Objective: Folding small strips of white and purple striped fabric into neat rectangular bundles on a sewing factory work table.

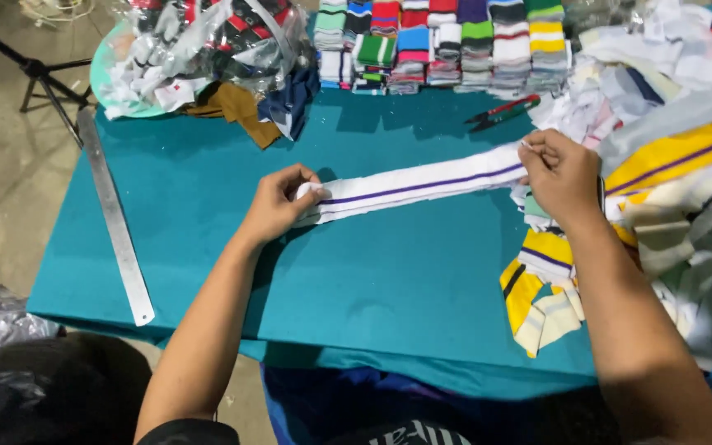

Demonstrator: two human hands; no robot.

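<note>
A long white knitted strip with a purple stripe point(422, 185) lies stretched across the teal table point(372, 280). My left hand point(278, 202) pinches its left end, fingers closed on the cloth. My right hand point(562, 173) grips the strip's right end, close to a heap of striped collar pieces point(669, 181) in white, yellow and purple. The strip is held flat and taut between both hands.
Red-handled scissors point(504, 111) lie behind the strip. Stacks of folded striped bands point(447, 45) line the far edge. A clear bag of fabric scraps point(208, 45) sits far left. A metal ruler point(113, 218) lies along the left edge. A tripod leg point(43, 78) stands on the floor.
</note>
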